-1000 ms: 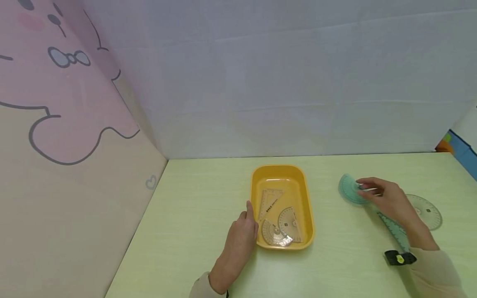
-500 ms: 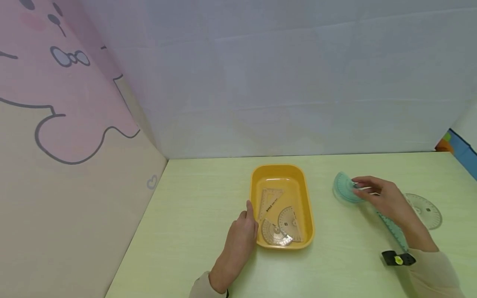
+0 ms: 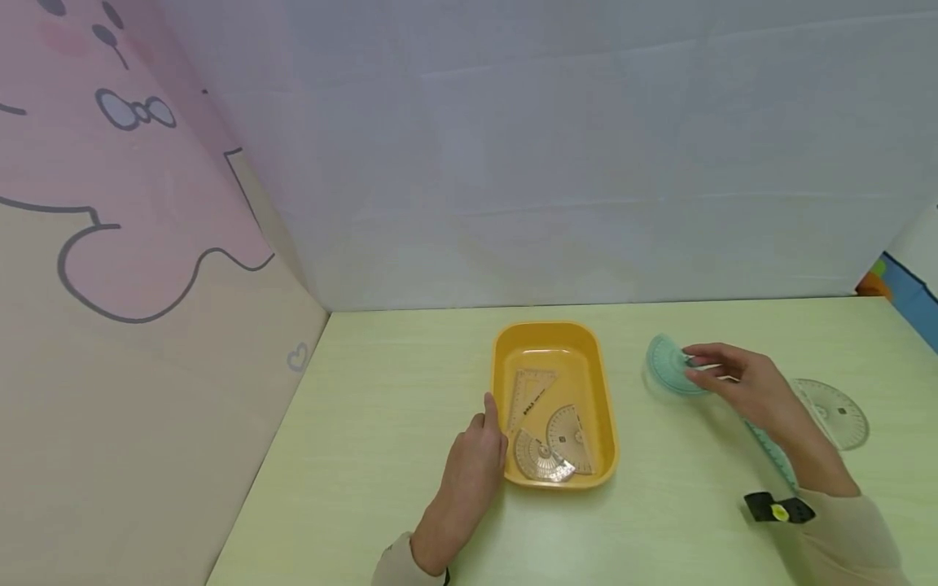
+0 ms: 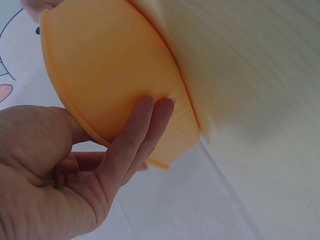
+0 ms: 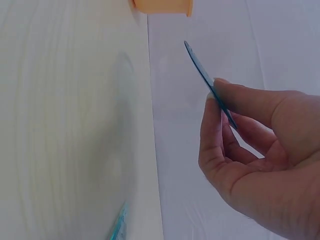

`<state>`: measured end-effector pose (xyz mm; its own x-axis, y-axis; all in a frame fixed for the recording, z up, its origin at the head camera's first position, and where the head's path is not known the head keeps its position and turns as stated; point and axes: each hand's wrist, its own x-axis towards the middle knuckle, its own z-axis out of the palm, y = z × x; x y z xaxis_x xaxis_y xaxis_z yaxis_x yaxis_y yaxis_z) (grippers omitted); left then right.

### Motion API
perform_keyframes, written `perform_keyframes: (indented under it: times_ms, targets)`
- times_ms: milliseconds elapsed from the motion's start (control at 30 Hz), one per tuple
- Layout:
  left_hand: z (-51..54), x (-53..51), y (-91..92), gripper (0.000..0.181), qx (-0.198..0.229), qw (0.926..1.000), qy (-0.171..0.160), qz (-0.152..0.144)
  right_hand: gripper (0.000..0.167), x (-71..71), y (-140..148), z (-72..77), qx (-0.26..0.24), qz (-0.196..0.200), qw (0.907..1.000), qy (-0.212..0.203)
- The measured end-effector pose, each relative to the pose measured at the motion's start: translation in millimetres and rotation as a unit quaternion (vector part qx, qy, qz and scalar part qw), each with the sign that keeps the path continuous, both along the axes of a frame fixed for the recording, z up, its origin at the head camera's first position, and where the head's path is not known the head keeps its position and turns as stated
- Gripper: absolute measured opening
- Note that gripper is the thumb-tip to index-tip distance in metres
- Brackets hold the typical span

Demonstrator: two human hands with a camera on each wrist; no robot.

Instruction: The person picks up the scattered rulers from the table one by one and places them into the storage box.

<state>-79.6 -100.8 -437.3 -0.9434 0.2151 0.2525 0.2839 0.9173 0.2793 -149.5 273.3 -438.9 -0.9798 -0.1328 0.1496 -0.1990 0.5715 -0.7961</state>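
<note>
The left hand (image 3: 472, 460) grips one yellow tray (image 3: 575, 374); right of its fingers lie two clear protractors (image 3: 572, 439), then one clear set square (image 3: 523, 399), its black lettering too small to read. One green piece (image 3: 773, 456) shows beneath the right forearm (image 3: 813, 448), a third clear protractor (image 3: 841, 413) beside it. The right hand (image 3: 747, 391) pinches one raised green protractor (image 3: 665, 362).

Left hand (image 3: 475, 456) gripping at six o'clock in the head view, left forearm (image 3: 438, 537) angled back to seven, two fingers (image 4: 131, 130) straight, side by side! Over at four, the right hand (image 3: 755, 392) hovers, thumb and fingertips (image 5: 229, 89) pinched towards ten, other fingers curled, right forearm (image 3: 828, 468) slanting to five.
</note>
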Motion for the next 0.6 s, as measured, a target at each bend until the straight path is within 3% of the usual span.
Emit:
perform_keyframes:
  times_ms: [600]
  targets:
    - [0.2, 1.5, -0.3, 0.052, 0.0, 1.0, 0.009, -0.001, 0.038, 1.5, -22, 6.8, 0.009, 0.005, 0.9999, 0.005]
